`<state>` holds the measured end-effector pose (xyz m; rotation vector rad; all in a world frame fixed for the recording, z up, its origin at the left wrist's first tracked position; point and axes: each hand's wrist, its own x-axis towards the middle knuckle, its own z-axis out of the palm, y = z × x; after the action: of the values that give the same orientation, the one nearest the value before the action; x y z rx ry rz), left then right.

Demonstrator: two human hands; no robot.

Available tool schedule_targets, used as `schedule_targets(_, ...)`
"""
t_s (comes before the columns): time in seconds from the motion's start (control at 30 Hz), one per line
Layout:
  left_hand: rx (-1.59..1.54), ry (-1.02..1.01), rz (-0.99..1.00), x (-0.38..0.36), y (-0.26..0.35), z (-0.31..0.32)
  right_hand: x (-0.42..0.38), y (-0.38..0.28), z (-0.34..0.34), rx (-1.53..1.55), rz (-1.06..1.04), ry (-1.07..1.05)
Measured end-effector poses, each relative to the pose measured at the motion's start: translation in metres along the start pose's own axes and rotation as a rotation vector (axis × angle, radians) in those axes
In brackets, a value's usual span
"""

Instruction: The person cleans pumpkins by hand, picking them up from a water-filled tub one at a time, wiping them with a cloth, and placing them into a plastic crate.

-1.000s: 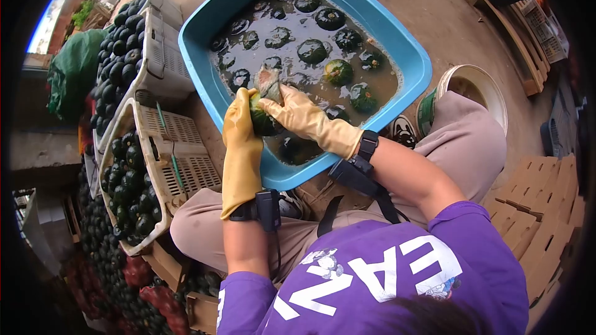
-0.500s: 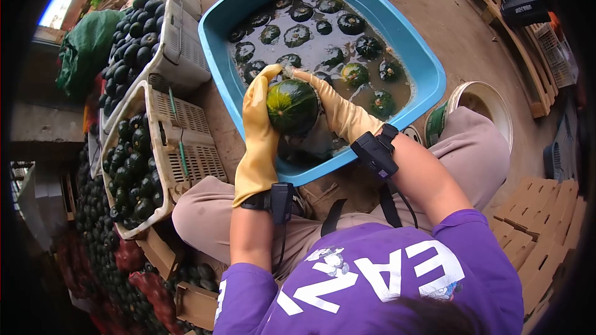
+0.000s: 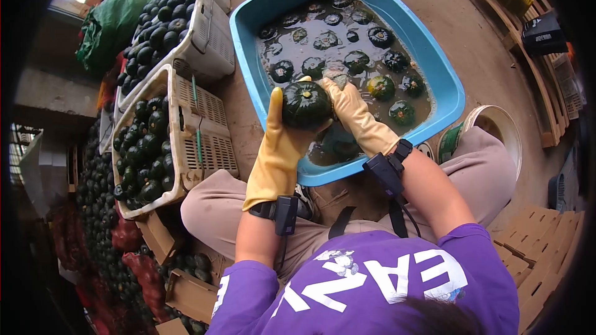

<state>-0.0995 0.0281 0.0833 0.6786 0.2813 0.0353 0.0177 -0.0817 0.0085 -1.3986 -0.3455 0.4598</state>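
Observation:
A round dark green squash (image 3: 307, 104) with a pale stem scar is held over the near left part of a blue tub (image 3: 452, 87). My left hand (image 3: 279, 142), in a yellow rubber glove, cups it from the left and below, thumb up along its side. My right hand (image 3: 357, 115), gloved too, is at the squash's right side with its fingers bunched. By those fingertips is a pale greyish patch (image 3: 336, 77), perhaps a cloth or pad; I cannot make it out. Several green squashes (image 3: 380, 37) float in the tub's murky water, one with a yellow patch (image 3: 381, 87).
On the left, white plastic crates (image 3: 208, 142) hold many dark green squashes, with more heaped below beside red mesh sacks (image 3: 149, 285). A white bucket (image 3: 496, 127) stands by my right knee. Flat cardboard (image 3: 540, 242) lies at right, beyond it a wooden pallet (image 3: 528, 62).
The squash has been turned: its yellow-green patch faced up before, and now a dark side with the stem scar does. My right hand has shifted along its side. The whole view has moved slightly.

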Motion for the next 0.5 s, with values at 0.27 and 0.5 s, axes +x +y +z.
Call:
schedule_targets(0.27, -0.541, 0.475, 0.429, -0.024, 0.108, -0.042, -0.017, -0.042, -0.002, -0.808, 0.244, -0.493)
schedule_targets(0.5, -2.187, -0.372, 1.12, -0.108, 0.319, -0.153, -0.02, -0.04, -0.004, -0.81, 0.306, -0.698)
